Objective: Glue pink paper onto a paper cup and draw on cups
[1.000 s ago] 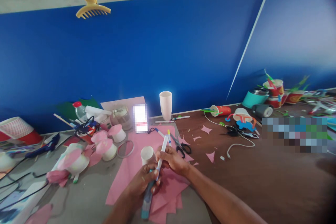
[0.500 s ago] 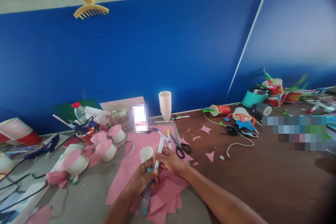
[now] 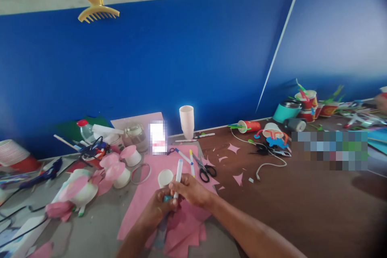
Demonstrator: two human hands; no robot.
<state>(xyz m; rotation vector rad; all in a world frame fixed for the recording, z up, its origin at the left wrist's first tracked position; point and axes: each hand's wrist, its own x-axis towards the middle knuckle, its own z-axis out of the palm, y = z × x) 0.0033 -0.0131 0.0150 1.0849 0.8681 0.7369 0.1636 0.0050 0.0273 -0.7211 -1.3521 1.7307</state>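
Both hands meet over pink paper (image 3: 142,203) at the table's front. My right hand (image 3: 192,189) pinches a white marker (image 3: 179,175), which stands nearly upright between the hands. Curled below it, my left hand (image 3: 159,209) has its fingers at the marker's lower end. A teal object (image 3: 167,198) shows partly between the left fingers; what it is stays unclear. Just behind the hands is a white paper cup (image 3: 165,178). Black-handled scissors (image 3: 205,169) and a yellow-tipped marker (image 3: 191,161) lie beyond my right hand.
A stack of white cups (image 3: 186,123) stands by the blue partition (image 3: 181,60). Pink-topped cups (image 3: 131,155) and a glue gun (image 3: 50,173) are at left. A white cable (image 3: 272,164), a red cup (image 3: 250,126) and a teal container (image 3: 286,111) lie right. A person's hand (image 3: 381,102) shows at far right.
The camera view has shifted slightly. The white marker stands more upright between my hands, and its upper end has drawn back from the markers behind. Another person's hand has appeared at the right edge.
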